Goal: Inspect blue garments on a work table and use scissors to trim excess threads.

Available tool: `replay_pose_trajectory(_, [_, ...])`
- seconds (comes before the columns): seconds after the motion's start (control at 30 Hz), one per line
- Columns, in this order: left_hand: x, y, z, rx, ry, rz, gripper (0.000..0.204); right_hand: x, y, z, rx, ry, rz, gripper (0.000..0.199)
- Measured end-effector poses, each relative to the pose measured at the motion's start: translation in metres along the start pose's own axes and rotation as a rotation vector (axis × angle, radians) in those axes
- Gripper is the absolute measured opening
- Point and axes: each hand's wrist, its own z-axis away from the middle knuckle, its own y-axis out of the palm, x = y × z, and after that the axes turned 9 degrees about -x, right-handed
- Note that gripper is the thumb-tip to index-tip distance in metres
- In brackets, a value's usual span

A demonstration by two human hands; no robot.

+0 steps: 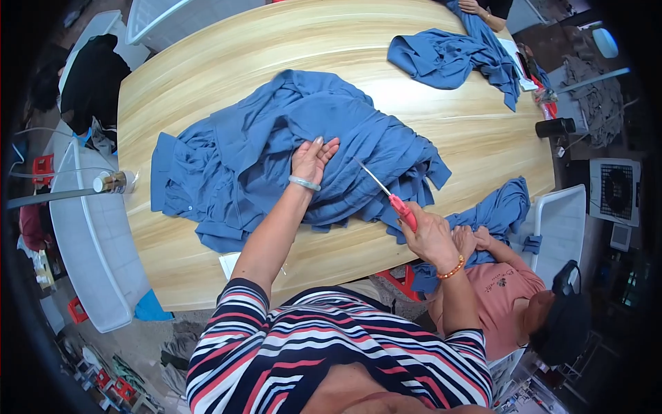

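A pile of blue shirts point(276, 138), crumpled and overlapping, is spread over the middle of the wooden table. A small pale button shows near its left end. My left hand point(314, 160), a pale bangle on its wrist, rests at the middle of the pile, palm partly turned up and fingers loosely spread, with nothing visible in it. My right hand point(429, 238) is closed around the red handle of a pair of scissors point(400, 207). Their slim metal blades point up and left over the right part of the cloth, and I cannot tell whether they touch it.
Close on my right, a person in a pink top point(500, 297) handles another blue garment point(507, 207). Someone else's hand point(476, 7) touches blue cloth point(441, 58) at the far right. White bins point(93, 234) flank the wooden table point(207, 76). A black cylinder point(555, 127) stands at its right edge.
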Motion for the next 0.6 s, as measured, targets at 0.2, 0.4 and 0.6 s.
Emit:
replay_pose_trajectory(0.2, [0.013,-0.023,0.000,0.007,0.059,-0.035,0.009,0.019,0.003,-0.046,0.136,-0.151,0.019,0.026])
replay_pose_trajectory(0.4, [0.020,-0.026,0.000,0.151,0.112,0.019,0.007,0.021,0.020,-0.078,0.103,-0.236,0.077,0.024])
replay_pose_trajectory(0.6, [0.005,0.000,0.018,0.019,0.223,-0.146,0.012,-0.008,0.005,0.000,0.295,-0.079,0.032,0.022])
